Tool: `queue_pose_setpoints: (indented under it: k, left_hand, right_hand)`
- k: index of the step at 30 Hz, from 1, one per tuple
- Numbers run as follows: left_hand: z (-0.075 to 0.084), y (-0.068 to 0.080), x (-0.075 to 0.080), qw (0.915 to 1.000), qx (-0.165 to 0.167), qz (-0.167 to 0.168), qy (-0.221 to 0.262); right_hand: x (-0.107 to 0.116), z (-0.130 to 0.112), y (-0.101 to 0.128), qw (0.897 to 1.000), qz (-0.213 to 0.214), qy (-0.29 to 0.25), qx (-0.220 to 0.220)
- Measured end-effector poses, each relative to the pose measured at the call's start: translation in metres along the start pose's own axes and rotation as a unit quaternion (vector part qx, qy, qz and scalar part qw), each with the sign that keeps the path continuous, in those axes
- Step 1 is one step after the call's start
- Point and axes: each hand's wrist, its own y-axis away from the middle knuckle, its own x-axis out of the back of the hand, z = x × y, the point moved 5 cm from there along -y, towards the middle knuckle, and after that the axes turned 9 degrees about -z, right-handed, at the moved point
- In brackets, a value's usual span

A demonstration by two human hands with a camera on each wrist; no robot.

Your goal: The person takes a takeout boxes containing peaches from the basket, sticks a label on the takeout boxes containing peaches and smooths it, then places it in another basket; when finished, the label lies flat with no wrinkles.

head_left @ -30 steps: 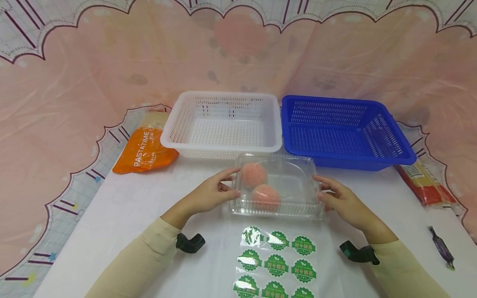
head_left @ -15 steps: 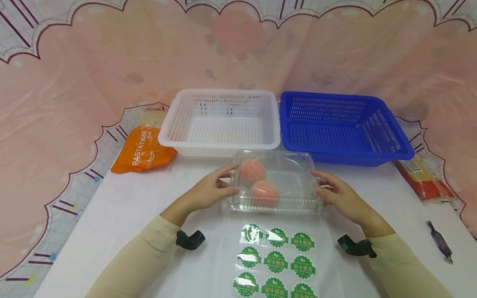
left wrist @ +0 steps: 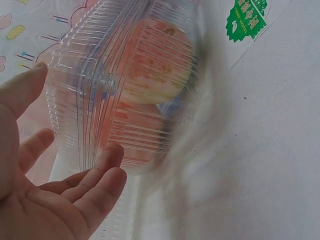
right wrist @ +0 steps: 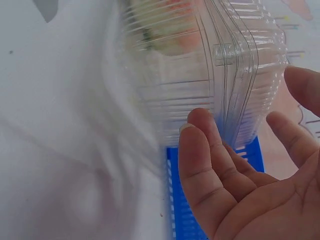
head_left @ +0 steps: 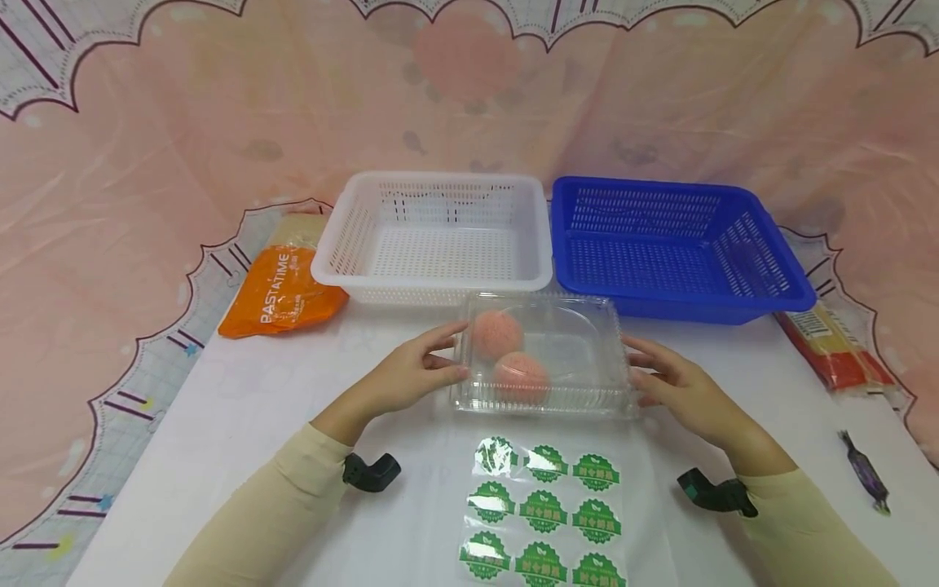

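Note:
A clear plastic clamshell box (head_left: 568,359) lies closed on the white table, with two pink-orange round fruits (head_left: 499,334) inside at its left. My left hand (head_left: 451,352) rests against the box's left side, thumb near the top edge and fingers low on the wall. In the left wrist view the left hand (left wrist: 65,195) is relaxed, its fingertips (left wrist: 111,156) at the ribbed box (left wrist: 125,90). My right hand (head_left: 645,363) sits at the box's right side with loose fingers. Seen from the right wrist, the right hand (right wrist: 225,185) nearly touches the box (right wrist: 210,70).
A white basket (head_left: 433,285) and a blue basket (head_left: 682,310) stand just behind the box. An orange pasta bag (head_left: 282,293) lies at the left and a long pasta packet (head_left: 836,350) at the right. A green sticker sheet (head_left: 543,514) and a purple candy (head_left: 866,473) lie nearer me.
My right hand has drawn back a little to the right and toward me. The box and my left hand have stayed where they were.

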Motion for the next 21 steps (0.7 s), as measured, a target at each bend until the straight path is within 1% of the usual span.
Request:
queue_pose_setpoints:
  k: [5,8,14,17,21]
  left_hand:
    - [-0.001,0.003,0.002,0.9999,-0.004,0.002,0.012]
    - [-0.004,0.006,0.003,0.9999,-0.001,0.005,0.013]
    - [-0.010,0.011,0.008,0.9994,0.009,0.021,-0.028]
    - [-0.012,0.014,0.010,0.9991,0.009,0.026,-0.032]
    - [-0.015,0.018,0.010,0.9996,0.004,0.013,-0.024]
  right_hand:
    - [0.000,0.001,0.005,1.000,0.004,-0.010,0.020]
    - [0.000,0.002,0.008,1.000,0.006,-0.010,0.024]
    - [0.000,0.004,0.018,0.999,0.005,0.002,0.042]
    - [0.001,0.004,0.022,0.999,0.004,0.000,0.048]
    - [0.001,0.004,0.025,0.999,-0.006,-0.007,0.048]
